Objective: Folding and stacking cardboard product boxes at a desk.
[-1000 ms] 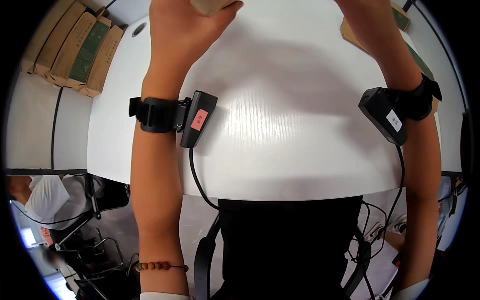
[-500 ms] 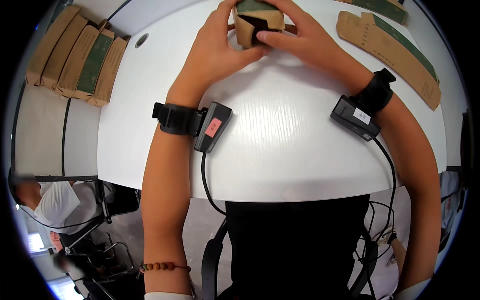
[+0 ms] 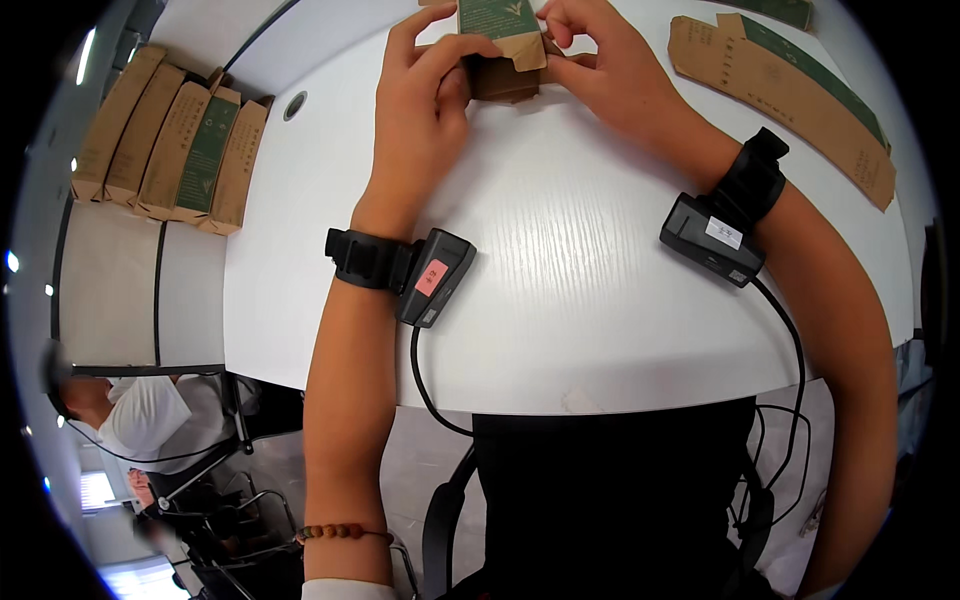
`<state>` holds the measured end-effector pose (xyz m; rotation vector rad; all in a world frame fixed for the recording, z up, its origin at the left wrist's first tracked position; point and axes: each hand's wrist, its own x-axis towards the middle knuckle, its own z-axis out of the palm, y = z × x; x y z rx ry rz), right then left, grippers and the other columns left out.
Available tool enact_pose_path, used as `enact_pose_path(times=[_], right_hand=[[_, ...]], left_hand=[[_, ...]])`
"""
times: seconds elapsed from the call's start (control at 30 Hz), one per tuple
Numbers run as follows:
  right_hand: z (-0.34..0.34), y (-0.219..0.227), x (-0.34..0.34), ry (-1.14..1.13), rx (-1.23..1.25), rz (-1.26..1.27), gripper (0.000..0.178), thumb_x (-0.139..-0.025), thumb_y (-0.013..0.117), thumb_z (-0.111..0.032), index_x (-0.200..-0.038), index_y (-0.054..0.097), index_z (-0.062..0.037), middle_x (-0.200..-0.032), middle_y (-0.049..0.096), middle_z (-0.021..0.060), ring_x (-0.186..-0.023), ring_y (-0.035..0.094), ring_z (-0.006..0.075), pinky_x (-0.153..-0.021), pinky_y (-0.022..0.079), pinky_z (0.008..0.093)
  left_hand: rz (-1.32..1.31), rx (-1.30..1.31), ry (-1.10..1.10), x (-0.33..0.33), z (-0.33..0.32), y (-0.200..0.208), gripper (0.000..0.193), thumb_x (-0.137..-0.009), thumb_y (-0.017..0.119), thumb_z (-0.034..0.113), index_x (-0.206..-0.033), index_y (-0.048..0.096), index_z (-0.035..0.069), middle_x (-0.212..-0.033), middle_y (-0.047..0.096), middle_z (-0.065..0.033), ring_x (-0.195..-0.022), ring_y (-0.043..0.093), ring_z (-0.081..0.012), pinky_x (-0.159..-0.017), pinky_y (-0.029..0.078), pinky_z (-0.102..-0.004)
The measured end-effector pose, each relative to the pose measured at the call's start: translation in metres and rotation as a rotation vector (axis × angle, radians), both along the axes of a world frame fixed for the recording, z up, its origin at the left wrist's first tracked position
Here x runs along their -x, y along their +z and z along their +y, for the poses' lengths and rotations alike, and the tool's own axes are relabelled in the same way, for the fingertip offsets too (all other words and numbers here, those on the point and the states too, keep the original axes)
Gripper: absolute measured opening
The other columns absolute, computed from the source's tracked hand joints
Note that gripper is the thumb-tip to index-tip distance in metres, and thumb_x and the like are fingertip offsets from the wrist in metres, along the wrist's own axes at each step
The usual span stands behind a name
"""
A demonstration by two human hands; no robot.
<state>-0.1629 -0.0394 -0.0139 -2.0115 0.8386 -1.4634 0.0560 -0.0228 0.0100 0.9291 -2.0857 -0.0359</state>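
A small cardboard box (image 3: 500, 22), brown with a green printed panel, lies at the far edge of the view, its upper part cut off. The end facing me has a brown flap folded partly down over a dark opening. My left hand (image 3: 425, 100) grips the box's left side, one finger laid along the flap's edge. At the right side, my right hand (image 3: 625, 75) pinches a side flap between thumb and fingers, with the index finger curled above. Both wrists wear black straps with small dark devices and cables.
A flattened brown and green carton (image 3: 770, 105) lies to the right, with part of another carton (image 3: 780, 10) beyond it. Several assembled boxes (image 3: 160, 145) stand in a row at the left. The white table (image 3: 590, 300) has a round cable hole. A seated person (image 3: 145, 410) is at the far left.
The box's end flap has come down over much of the opening. My left hand has shifted its fingers onto the flap; my right thumb has left the opening for the right side.
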Motion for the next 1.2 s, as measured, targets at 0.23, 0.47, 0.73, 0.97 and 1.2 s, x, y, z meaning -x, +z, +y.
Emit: enact_pose_path(times=[0.23, 0.47, 0.73, 0.97, 1.2], right_hand=[[-0.001, 0.000, -0.003, -0.016, 0.011, 0.054, 0.007, -0.085, 0.063, 0.004, -0.087, 0.058, 0.0002, -0.083, 0.057, 0.0109, -0.073, 0.057, 0.0203, -0.068, 0.049, 0.0320], [0.008, 0.008, -0.006, 0.155, -0.093, 0.003, 0.011, -0.086, 0.063, 0.005, -0.095, 0.060, -0.0019, -0.086, 0.059, 0.0111, -0.072, 0.058, 0.0187, -0.068, 0.049, 0.0312], [-0.010, -0.007, -0.004, 0.076, 0.146, 0.050, 0.014, -0.088, 0.061, 0.004, -0.098, 0.064, -0.0044, -0.092, 0.059, 0.0096, -0.074, 0.059, 0.0195, -0.068, 0.049, 0.0311], [0.008, 0.009, -0.004, 0.084, -0.078, -0.046, 0.019, -0.091, 0.062, 0.001, -0.110, 0.061, -0.0032, -0.081, 0.059, 0.0045, -0.073, 0.054, 0.0112, -0.066, 0.047, 0.0275], [0.010, 0.015, -0.004, 0.085, -0.192, -0.124, 0.012, -0.101, 0.064, -0.013, -0.106, 0.059, -0.0026, -0.078, 0.058, 0.0006, -0.072, 0.052, 0.0059, -0.062, 0.043, 0.0238]], left_hand=[[-0.078, 0.028, 0.012, -0.003, -0.002, -0.007, 0.027, -0.089, 0.060, -0.008, -0.110, 0.069, 0.006, -0.141, 0.055, -0.0110, -0.094, 0.066, -0.0189, -0.077, 0.054, -0.0308], [0.013, 0.031, 0.032, -0.001, -0.001, -0.003, 0.028, -0.092, 0.066, 0.002, -0.119, 0.064, 0.008, -0.123, 0.067, -0.0038, -0.100, 0.062, -0.0189, -0.081, 0.055, -0.0333], [0.098, -0.097, -0.022, -0.001, -0.001, -0.006, 0.036, -0.090, 0.065, -0.001, -0.124, 0.062, 0.009, -0.129, 0.063, -0.0042, -0.111, 0.061, -0.0190, -0.087, 0.057, -0.0337], [0.137, -0.158, 0.002, -0.002, 0.000, -0.008, 0.036, -0.088, 0.066, 0.000, -0.123, 0.060, 0.005, -0.134, 0.059, -0.0073, -0.120, 0.060, -0.0226, -0.087, 0.058, -0.0342], [0.275, -0.131, -0.019, 0.008, 0.006, -0.003, 0.026, -0.087, 0.069, 0.005, -0.109, 0.055, 0.004, -0.113, 0.057, -0.0071, -0.112, 0.063, -0.0209, -0.083, 0.062, -0.0341]])
